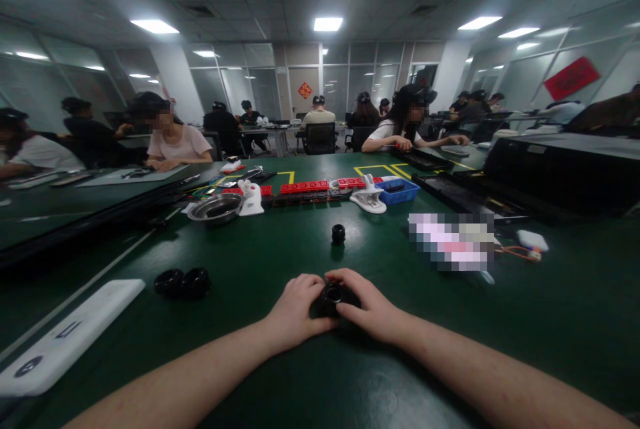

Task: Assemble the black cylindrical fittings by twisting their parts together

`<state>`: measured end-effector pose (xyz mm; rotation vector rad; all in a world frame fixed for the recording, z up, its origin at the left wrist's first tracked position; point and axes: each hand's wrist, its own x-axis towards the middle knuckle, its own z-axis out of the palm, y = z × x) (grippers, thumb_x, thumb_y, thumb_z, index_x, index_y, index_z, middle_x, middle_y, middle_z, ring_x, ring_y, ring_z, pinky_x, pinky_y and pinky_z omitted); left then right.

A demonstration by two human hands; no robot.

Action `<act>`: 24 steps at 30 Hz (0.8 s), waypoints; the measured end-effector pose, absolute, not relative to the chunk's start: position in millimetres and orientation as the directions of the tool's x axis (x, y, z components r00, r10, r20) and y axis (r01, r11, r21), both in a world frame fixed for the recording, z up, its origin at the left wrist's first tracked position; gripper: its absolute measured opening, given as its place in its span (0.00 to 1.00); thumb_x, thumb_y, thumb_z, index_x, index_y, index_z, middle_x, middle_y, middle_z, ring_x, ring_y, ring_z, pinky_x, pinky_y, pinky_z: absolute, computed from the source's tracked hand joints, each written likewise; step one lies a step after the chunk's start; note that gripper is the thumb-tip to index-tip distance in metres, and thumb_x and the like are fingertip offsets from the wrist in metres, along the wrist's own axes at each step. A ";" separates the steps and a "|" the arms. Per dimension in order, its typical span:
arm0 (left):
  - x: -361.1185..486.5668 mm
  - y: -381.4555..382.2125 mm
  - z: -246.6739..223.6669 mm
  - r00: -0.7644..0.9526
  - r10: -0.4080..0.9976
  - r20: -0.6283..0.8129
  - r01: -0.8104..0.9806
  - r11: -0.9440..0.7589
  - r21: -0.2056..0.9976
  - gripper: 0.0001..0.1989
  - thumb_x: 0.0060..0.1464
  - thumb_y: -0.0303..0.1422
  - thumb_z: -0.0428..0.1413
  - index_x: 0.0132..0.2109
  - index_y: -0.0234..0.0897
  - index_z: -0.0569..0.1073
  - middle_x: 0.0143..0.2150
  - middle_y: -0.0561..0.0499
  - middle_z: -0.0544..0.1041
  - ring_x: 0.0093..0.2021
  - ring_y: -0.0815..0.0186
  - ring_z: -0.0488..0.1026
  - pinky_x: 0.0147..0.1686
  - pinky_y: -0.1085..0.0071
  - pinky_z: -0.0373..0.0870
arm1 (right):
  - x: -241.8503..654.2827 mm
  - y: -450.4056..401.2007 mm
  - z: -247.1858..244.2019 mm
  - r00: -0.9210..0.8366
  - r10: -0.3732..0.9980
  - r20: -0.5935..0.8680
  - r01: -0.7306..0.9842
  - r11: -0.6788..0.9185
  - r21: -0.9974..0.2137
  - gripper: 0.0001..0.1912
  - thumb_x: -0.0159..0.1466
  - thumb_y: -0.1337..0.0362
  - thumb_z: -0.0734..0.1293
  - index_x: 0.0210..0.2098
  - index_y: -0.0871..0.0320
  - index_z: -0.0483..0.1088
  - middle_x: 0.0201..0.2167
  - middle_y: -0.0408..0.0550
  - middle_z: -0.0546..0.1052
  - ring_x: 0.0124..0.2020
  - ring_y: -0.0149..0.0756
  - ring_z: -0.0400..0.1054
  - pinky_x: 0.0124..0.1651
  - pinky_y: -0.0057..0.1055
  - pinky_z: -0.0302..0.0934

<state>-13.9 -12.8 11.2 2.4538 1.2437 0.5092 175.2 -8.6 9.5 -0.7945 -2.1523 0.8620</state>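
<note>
Black ring [332, 293] sits between both curled hands [299, 309] [367, 307] (fingers partly closed around it).

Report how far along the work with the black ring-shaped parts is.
Possibly done: the paired parts sitting together on the green table at left, though nothing visible confirms it. In hand: the middle part, between the left hand and right hand. Possibly left: the lone part standing beyond the hands, untouched.
</note>
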 end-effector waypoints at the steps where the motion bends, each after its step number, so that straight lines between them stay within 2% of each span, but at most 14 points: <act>1: -13.6 -12.7 11.2 0.553 0.818 0.159 0.694 -0.558 0.455 0.18 0.43 0.40 0.58 0.42 0.39 0.68 0.43 0.49 0.67 0.44 0.59 0.63 0.43 0.63 0.60 | 175.0 -8.7 8.6 -0.567 0.748 0.344 0.298 0.576 -0.761 0.22 0.55 0.67 0.64 0.49 0.58 0.58 0.45 0.52 0.66 0.46 0.40 0.60 0.49 0.39 0.55; 3: -13.0 -12.6 11.3 0.556 0.816 0.159 0.691 -0.560 0.458 0.17 0.44 0.40 0.58 0.41 0.39 0.69 0.43 0.50 0.67 0.44 0.59 0.63 0.43 0.64 0.60 | 173.9 -8.9 8.1 -0.532 0.787 0.311 0.347 0.538 -0.768 0.23 0.54 0.65 0.66 0.48 0.59 0.58 0.43 0.51 0.67 0.44 0.40 0.62 0.47 0.38 0.57; 7: -13.2 -12.3 10.5 0.557 0.815 0.160 0.688 -0.561 0.460 0.17 0.44 0.41 0.57 0.42 0.39 0.68 0.43 0.49 0.67 0.44 0.59 0.63 0.42 0.64 0.60 | 172.6 -8.6 11.2 -0.519 0.798 0.306 0.389 0.540 -0.746 0.16 0.52 0.66 0.66 0.41 0.59 0.62 0.37 0.48 0.68 0.39 0.38 0.63 0.42 0.36 0.59; 11: -14.2 -11.7 8.9 0.554 0.818 0.158 0.692 -0.557 0.459 0.20 0.44 0.42 0.57 0.43 0.39 0.67 0.43 0.49 0.67 0.44 0.59 0.63 0.43 0.63 0.60 | 174.7 -7.7 11.4 -0.609 0.701 0.371 0.264 0.620 -0.739 0.17 0.55 0.69 0.61 0.46 0.58 0.62 0.43 0.50 0.67 0.45 0.39 0.61 0.49 0.37 0.55; 14: -14.0 -11.6 8.5 0.555 0.815 0.163 0.689 -0.561 0.460 0.19 0.44 0.42 0.58 0.43 0.40 0.68 0.44 0.49 0.67 0.45 0.59 0.62 0.43 0.64 0.60 | 175.2 -8.5 9.0 -0.588 0.735 0.339 0.276 0.576 -0.770 0.23 0.55 0.69 0.63 0.50 0.58 0.57 0.47 0.52 0.65 0.48 0.40 0.59 0.51 0.39 0.53; 16: -13.5 -12.0 9.1 0.558 0.814 0.164 0.686 -0.563 0.460 0.18 0.44 0.42 0.57 0.42 0.40 0.68 0.44 0.49 0.67 0.44 0.59 0.63 0.43 0.64 0.60 | 174.2 -9.3 8.4 -0.547 0.780 0.303 0.323 0.531 -0.784 0.24 0.54 0.67 0.65 0.49 0.59 0.57 0.45 0.52 0.66 0.46 0.40 0.61 0.49 0.39 0.55; 20: -13.2 -12.8 10.6 0.558 0.815 0.156 0.687 -0.559 0.463 0.17 0.45 0.42 0.56 0.41 0.40 0.69 0.43 0.50 0.67 0.43 0.59 0.63 0.42 0.64 0.60 | 172.6 -9.6 10.8 -0.510 0.812 0.285 0.396 0.515 -0.760 0.17 0.52 0.65 0.67 0.41 0.59 0.62 0.37 0.48 0.68 0.38 0.38 0.63 0.41 0.35 0.59; 22: -13.5 -12.6 10.0 0.554 0.818 0.154 0.693 -0.556 0.459 0.18 0.44 0.42 0.57 0.42 0.40 0.68 0.43 0.50 0.67 0.43 0.59 0.63 0.42 0.64 0.60 | 173.0 -9.2 12.1 -0.546 0.778 0.311 0.366 0.556 -0.746 0.15 0.53 0.68 0.65 0.40 0.58 0.63 0.37 0.47 0.68 0.39 0.38 0.63 0.43 0.36 0.59; 24: -13.7 -11.9 8.8 0.552 0.819 0.158 0.695 -0.556 0.455 0.19 0.43 0.42 0.57 0.43 0.40 0.68 0.43 0.49 0.67 0.44 0.59 0.63 0.43 0.63 0.60 | 173.9 -9.0 12.3 -0.590 0.733 0.338 0.308 0.591 -0.745 0.17 0.54 0.70 0.63 0.44 0.57 0.62 0.41 0.48 0.68 0.43 0.38 0.62 0.47 0.37 0.56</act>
